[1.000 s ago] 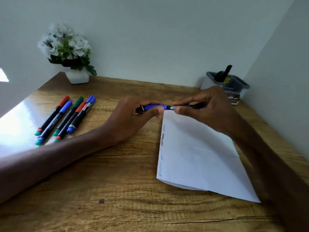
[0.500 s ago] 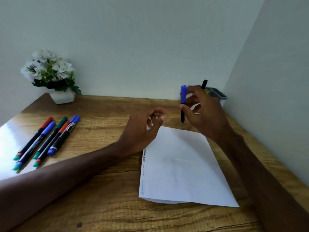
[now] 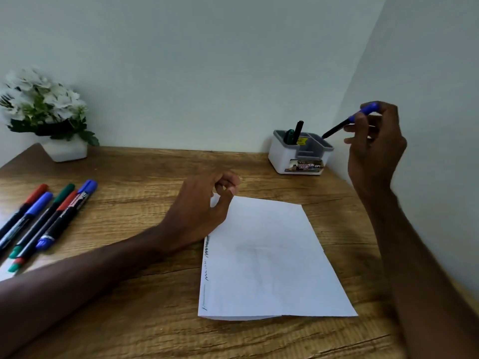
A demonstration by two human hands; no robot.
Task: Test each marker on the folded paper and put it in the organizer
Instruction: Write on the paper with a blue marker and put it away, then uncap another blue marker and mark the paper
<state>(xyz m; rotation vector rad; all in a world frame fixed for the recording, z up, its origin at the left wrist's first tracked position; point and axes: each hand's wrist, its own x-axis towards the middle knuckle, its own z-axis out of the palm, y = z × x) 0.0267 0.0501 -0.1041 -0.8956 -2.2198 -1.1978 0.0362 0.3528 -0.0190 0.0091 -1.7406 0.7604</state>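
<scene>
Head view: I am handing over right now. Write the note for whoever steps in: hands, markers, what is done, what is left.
Right hand: pinches the capped blue marker, its black end just above the organizer.
Left hand: holds nothing, fingers loosely curled at the folded paper's top left corner.
Done: two markers stand in the organizer's left compartment; scribbles run down the paper's left edge.
Left: drop the blue marker in, then test and store the five markers lying on the table's left side.
</scene>
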